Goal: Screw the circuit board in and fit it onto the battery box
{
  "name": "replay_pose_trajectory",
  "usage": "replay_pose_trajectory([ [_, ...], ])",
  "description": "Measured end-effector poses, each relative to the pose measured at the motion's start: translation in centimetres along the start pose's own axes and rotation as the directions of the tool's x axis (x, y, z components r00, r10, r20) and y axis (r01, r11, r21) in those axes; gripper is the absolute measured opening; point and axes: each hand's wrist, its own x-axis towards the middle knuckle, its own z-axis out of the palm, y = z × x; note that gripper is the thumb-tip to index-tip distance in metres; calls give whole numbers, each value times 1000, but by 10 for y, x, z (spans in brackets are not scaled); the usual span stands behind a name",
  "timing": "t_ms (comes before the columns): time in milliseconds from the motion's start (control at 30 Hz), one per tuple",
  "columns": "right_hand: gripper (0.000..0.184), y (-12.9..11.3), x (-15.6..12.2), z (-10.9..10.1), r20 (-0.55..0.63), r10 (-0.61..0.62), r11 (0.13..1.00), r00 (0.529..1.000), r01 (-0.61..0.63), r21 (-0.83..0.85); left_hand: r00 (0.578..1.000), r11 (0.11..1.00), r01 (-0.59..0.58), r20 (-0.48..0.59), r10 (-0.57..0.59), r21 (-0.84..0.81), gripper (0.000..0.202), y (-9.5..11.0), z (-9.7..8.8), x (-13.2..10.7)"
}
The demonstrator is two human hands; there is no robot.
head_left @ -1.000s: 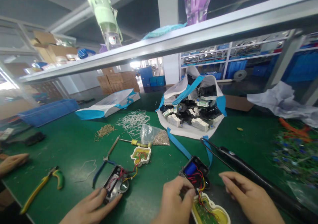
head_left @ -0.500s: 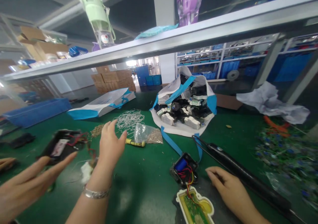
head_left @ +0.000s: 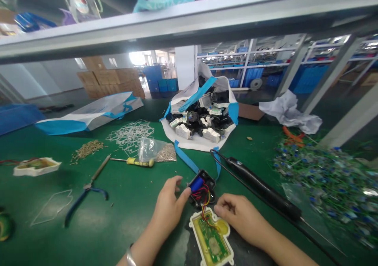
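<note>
My left hand (head_left: 171,205), a silver bracelet at its wrist, is beside a small black housing (head_left: 203,187) with a blue cylinder and red and yellow wires inside. Its thumb and fingers are apart, the thumb at the housing's left edge. My right hand (head_left: 242,218) is at the upper right edge of a white casing (head_left: 193,230) that holds a green circuit board (head_left: 214,240). Its fingers are curled in with thumb and fingertips close together; anything between them is hidden. Wires join housing and casing, which lie on a dark mat.
Right of my hands lies a black soldering-iron-like tool (head_left: 262,187) with a cord. A white bag (head_left: 203,142) of housings stands behind. To the left are a yellow-handled screwdriver (head_left: 140,162), blue-handled pliers (head_left: 76,205) and white wire pieces (head_left: 131,134); wired scrap (head_left: 333,183) is piled right.
My left hand has come right and down to the black housing; my right hand has moved in to the casing. A co-worker's hands and another black housing at left are out of view. The view has shifted.
</note>
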Motion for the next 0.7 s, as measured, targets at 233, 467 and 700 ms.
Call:
replay_pose_trajectory([
  [233, 7, -19, -2, -3, 180, 105, 968, 978, -59, -245, 979, 992, -41, 192, 64, -123, 31, -3, 10, 9],
  [467, 17, -31, -11, 0, 191, 94, 944, 977, -26, -330, 981, 982, 51, 194, -16, -180, 26, 2, 13, 5],
  [700, 31, -31, -18, 9, 146, 101, 929, 984, -40, -369, 925, 768, 335, 347, -157, -545, 40, 5, 6, 1],
])
